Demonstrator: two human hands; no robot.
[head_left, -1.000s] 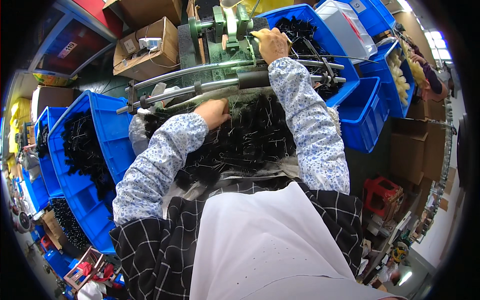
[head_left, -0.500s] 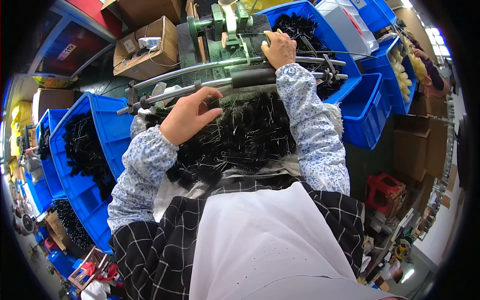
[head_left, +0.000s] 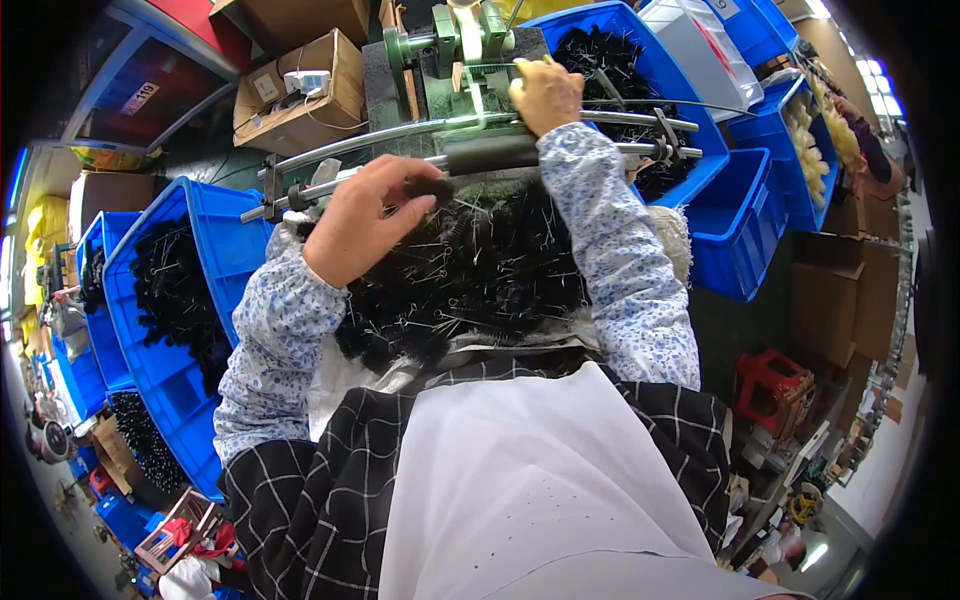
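My right hand, yellow coverings on its fingertips, is closed in a pinch beside a green-lit machine. A thin wire brush runs left from its fingertips across the front of the machine's wheel. My left hand hovers over the near side of the metal rails, its thumb and fingers closed on a small black-bristled brush. Beneath both forearms, a heap of black wire brushes with looped metal ends lies on a pale cloth on my lap.
Two chrome rails with a black foam sleeve cross before the machine. Blue bins of black brushes stand left and right. Another blue bin sits at the right, a cardboard box at the back left.
My left hand has come slightly up from the heap, with a black brush now between its fingers. My right hand has shifted a little left at the wheel.
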